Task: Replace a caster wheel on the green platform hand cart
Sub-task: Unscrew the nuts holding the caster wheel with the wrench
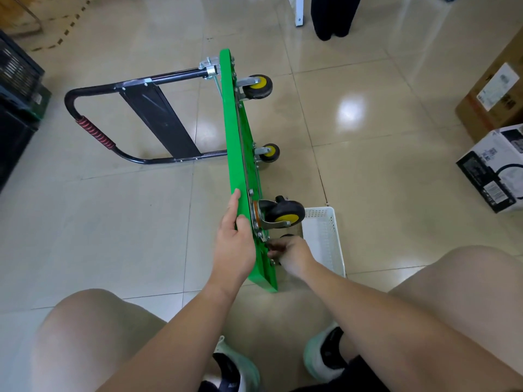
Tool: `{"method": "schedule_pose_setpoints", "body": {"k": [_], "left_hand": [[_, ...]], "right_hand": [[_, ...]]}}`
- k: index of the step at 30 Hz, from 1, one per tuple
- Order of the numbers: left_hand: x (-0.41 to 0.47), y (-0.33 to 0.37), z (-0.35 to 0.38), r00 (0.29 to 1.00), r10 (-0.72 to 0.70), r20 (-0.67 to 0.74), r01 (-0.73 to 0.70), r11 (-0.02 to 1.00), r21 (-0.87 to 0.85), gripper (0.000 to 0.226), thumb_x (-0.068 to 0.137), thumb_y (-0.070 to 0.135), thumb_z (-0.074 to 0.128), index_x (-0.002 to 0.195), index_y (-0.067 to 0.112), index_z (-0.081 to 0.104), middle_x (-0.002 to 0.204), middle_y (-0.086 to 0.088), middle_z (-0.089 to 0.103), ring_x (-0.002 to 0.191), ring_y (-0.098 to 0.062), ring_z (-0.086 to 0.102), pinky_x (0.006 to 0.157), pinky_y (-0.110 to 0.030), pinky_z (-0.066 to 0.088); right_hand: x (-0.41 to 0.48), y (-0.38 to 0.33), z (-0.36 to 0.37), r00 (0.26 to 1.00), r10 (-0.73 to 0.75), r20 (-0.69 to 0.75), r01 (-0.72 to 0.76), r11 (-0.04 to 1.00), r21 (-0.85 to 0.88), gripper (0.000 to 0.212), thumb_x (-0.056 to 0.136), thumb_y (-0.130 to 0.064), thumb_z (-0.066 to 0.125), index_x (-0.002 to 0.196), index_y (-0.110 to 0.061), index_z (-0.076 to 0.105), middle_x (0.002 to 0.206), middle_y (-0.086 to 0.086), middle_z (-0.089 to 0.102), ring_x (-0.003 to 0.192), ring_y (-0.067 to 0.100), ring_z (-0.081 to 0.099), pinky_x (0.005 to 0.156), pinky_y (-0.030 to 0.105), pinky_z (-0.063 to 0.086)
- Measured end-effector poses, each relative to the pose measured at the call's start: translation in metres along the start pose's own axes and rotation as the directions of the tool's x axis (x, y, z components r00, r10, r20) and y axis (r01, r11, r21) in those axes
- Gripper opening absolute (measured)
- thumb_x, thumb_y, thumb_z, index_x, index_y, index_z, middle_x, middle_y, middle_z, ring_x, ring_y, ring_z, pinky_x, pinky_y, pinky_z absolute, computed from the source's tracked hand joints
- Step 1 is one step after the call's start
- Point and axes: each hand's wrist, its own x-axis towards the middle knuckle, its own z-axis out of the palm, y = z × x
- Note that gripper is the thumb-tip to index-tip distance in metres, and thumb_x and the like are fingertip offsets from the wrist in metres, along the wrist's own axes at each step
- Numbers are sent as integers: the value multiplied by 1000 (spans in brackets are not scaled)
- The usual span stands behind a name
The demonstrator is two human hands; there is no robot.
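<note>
Head view looks down at the green cart (239, 142), which stands tipped up on one long edge on the tiled floor (368, 179). Its black handle (93, 131) lies flat out to the left, and its wheels stick out to the right.

The left hand (235, 241) grasps the upper edge of the deck at the near end. Its fingers run along the top face and the thumb hooks over the rim. The caster wheel (283, 213) nearest the person, black with a yellow hub, sits just beyond that hand on the other side of the deck, close to the thumb.

The right hand (293, 251) is tucked against the underside just below that caster's mounting plate, fingertips bunched at something small and dark on the deck. I can't tell whether they pinch it or only touch it. A dark rounded shape peeks out just above the knuckles.

Two more casters (258, 86) sit farther up the deck. A white basket (322, 236) rests on the floor just right of the cart, beside the right wrist. Boxes (492, 165) stand well off to the right.
</note>
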Motion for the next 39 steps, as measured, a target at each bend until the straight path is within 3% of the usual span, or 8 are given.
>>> {"method": "schedule_pose_setpoints", "body": {"k": [2, 5, 7, 13, 16, 20, 30, 39], "left_hand": [[0, 0, -1, 1000, -9, -3, 9, 1000, -1, 56, 105, 20, 32, 154, 47, 36, 134, -11, 65, 71, -11, 60, 69, -35, 48], [0, 0, -1, 1000, -18, -3, 18, 1000, -26, 56, 105, 18, 32, 153, 47, 37, 136, -6, 65, 68, -11, 59, 66, -30, 48], [1, 1, 0, 1000, -22, -5, 22, 999, -33, 56, 105, 19, 32, 153, 48, 37, 137, -4, 65, 66, -7, 57, 65, -25, 46], [-3, 4, -1, 1000, -4, 8, 4, 1000, -18, 55, 106, 18, 31, 155, 42, 36, 149, 8, 56, 116, -21, 61, 92, -19, 48], [-5, 8, -4, 1000, 5, 8, -5, 1000, -15, 54, 107, 19, 31, 156, 41, 36, 152, 14, 50, 126, -9, 56, 106, -23, 44], [-8, 11, -6, 1000, 4, 19, -3, 999, -34, 54, 108, 17, 31, 157, 38, 35, 147, 17, 49, 104, 19, 55, 77, 5, 36], [-8, 9, -5, 1000, -1, 22, 1, 999, -36, 54, 107, 19, 31, 156, 43, 35, 150, 13, 52, 117, -9, 59, 102, -27, 46], [-4, 5, -4, 999, -24, 34, 25, 999, -32, 55, 106, 19, 31, 155, 45, 36, 142, 14, 58, 91, 6, 62, 74, -9, 46]], "right_hand": [[-5, 2, -3, 998, -57, 1, 56, 996, -66, 26, 88, 10, 65, 107, -3, 76, 86, 0, 71, 86, 22, 63, 82, 20, 52], [-23, 9, -12, 990, -136, 29, 139, 965, -222, 26, 88, -4, 72, 114, -9, 75, 100, 1, 72, 89, 11, 61, 74, 5, 41], [-35, 14, -16, 989, -134, 62, 145, 961, -234, 25, 86, -12, 76, 110, -14, 78, 101, -4, 75, 92, 7, 64, 82, 15, 45], [-76, 8, -10, 996, -66, 56, 72, 990, -119, 18, 87, -17, 75, 104, -18, 80, 95, -3, 78, 91, 16, 73, 88, 29, 58], [-87, 0, -4, 999, -20, 44, 20, 1000, -7, 11, 86, -19, 75, 96, -17, 80, 88, 5, 78, 80, 27, 75, 83, 43, 61], [-96, -11, 3, 999, 32, 1, -32, 999, 33, 8, 88, -19, 73, 90, -14, 79, 86, 12, 76, 73, 28, 74, 83, 46, 61], [-95, -16, 7, 997, 73, -34, -70, 994, 86, 9, 90, -21, 71, 93, -17, 78, 83, 3, 77, 64, 14, 70, 84, 41, 61], [-72, -7, 5, 996, 89, -8, -89, 993, 77, 14, 90, -19, 73, 103, -17, 75, 91, 1, 76, 74, 17, 74, 81, 35, 62]]}}
